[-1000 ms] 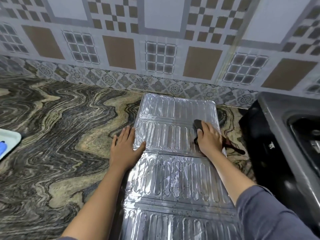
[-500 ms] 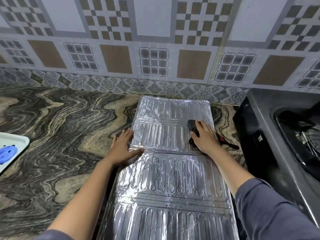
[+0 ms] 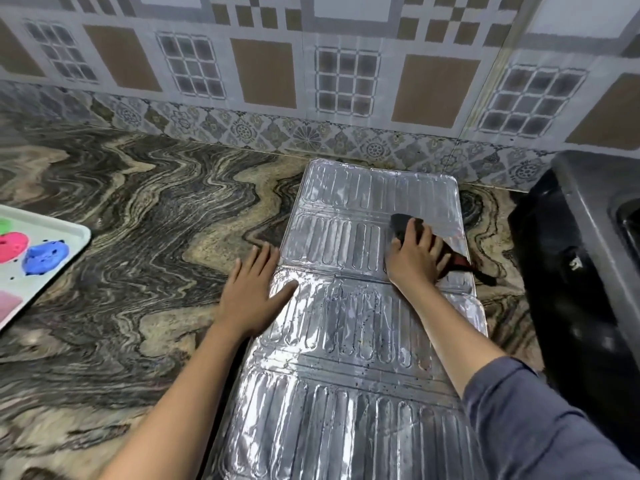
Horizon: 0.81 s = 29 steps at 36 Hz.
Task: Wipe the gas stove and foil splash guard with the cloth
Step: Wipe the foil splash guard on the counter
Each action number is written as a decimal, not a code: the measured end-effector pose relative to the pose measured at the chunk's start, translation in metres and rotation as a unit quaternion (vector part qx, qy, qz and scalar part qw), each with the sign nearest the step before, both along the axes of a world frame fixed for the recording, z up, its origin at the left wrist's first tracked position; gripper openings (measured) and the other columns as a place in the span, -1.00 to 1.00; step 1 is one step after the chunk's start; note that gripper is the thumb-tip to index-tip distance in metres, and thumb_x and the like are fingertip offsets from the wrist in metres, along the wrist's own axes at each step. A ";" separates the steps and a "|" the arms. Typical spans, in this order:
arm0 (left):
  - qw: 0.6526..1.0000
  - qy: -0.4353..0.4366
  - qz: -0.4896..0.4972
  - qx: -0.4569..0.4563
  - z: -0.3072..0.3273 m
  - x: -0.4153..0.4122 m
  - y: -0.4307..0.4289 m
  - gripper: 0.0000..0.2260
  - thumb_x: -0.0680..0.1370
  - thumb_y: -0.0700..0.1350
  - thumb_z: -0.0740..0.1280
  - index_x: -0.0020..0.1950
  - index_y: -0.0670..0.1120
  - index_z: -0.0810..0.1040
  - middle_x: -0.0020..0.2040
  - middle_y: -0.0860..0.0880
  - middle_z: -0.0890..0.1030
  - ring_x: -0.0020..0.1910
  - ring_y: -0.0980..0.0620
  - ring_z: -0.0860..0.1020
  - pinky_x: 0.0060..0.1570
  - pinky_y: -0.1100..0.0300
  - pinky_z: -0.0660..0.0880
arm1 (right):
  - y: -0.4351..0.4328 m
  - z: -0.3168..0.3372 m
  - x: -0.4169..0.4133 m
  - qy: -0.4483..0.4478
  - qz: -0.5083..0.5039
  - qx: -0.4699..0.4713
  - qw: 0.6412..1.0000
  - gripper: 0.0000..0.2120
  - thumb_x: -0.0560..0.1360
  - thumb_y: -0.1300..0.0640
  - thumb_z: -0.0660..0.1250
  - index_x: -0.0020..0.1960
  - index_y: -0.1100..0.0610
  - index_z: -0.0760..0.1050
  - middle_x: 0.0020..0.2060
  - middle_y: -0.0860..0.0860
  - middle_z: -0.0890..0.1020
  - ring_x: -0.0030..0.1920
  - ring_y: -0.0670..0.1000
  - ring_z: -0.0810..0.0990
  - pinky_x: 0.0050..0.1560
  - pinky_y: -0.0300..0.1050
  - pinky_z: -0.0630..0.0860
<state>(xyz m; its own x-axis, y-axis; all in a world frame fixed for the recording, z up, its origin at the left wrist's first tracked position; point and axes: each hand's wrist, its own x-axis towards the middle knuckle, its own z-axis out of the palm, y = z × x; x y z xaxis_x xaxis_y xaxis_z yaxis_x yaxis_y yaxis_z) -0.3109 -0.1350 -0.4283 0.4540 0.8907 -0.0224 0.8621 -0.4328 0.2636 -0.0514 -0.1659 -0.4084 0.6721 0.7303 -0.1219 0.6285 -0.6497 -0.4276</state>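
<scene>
The ribbed foil splash guard (image 3: 346, 358) lies flat on the marbled counter, running from the wall towards me. My right hand (image 3: 417, 258) presses a dark cloth (image 3: 401, 225) onto the guard's far right panel; a reddish part of the cloth trails off the right edge. My left hand (image 3: 254, 296) rests flat, fingers spread, on the guard's left edge and the counter beside it. The black gas stove (image 3: 585, 271) stands at the right edge of view, only partly visible.
A white tray (image 3: 52, 271) holding blue, pink and green items sits at the left edge of the counter (image 3: 138, 237). A patterned tiled wall (image 3: 311, 81) rises behind the counter. Dark specks dot the near foil panels.
The view has shifted, bringing more of the tray in at the left and less of the stove at the right. My right hand with the cloth stays on the far right panel.
</scene>
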 end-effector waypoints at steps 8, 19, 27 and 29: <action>1.000 -0.008 0.007 0.004 -0.005 -0.001 0.003 -0.29 0.47 0.38 -0.13 0.54 0.06 -0.10 0.56 0.08 -0.11 0.53 0.11 -0.18 0.51 0.05 -0.19 | 0.036 -0.004 -0.054 -0.005 0.072 0.011 0.997 -0.52 0.60 0.01 0.01 0.50 -0.03 0.01 0.52 0.06 0.03 0.50 0.18 -0.06 0.45 0.21 -0.17; 1.000 -0.005 0.011 0.014 -0.008 -0.001 0.004 -0.33 0.51 0.35 -0.10 0.54 0.09 -0.13 0.56 0.08 -0.10 0.53 0.11 -0.17 0.51 0.06 -0.18 | 0.068 -0.002 -0.087 -0.016 0.327 0.019 0.945 -0.57 0.61 0.01 0.02 0.47 -0.10 0.11 0.49 0.04 0.14 0.49 0.14 0.02 0.46 0.15 -0.11; 1.000 -0.003 0.010 0.011 -0.007 -0.001 0.004 -0.30 0.47 0.38 -0.14 0.54 0.10 -0.11 0.56 0.08 -0.12 0.53 0.12 -0.18 0.51 0.05 -0.18 | 0.031 0.011 -0.027 -0.016 0.466 0.011 0.885 -0.59 0.60 0.04 0.11 0.45 -0.10 0.20 0.46 0.00 0.24 0.45 0.05 0.16 0.43 0.00 0.06; 1.000 0.000 0.009 0.011 -0.007 -0.002 0.004 -0.30 0.47 0.39 -0.15 0.54 0.11 -0.13 0.56 0.08 -0.13 0.53 0.12 -0.19 0.51 0.05 -0.19 | 0.021 0.014 -0.014 -0.010 0.449 0.010 0.894 -0.58 0.60 0.06 0.13 0.44 -0.09 0.22 0.45 -0.01 0.25 0.45 0.03 0.17 0.41 -0.04 0.08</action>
<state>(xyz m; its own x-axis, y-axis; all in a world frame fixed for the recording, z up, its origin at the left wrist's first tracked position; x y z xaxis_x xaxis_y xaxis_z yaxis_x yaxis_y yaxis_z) -0.3127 -0.1313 -0.4358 0.4373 0.8993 -0.0025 0.8701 -0.4223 0.2539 -0.0654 -0.1450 -0.3948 -0.1830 0.9782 -0.0979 0.9003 0.1267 -0.4164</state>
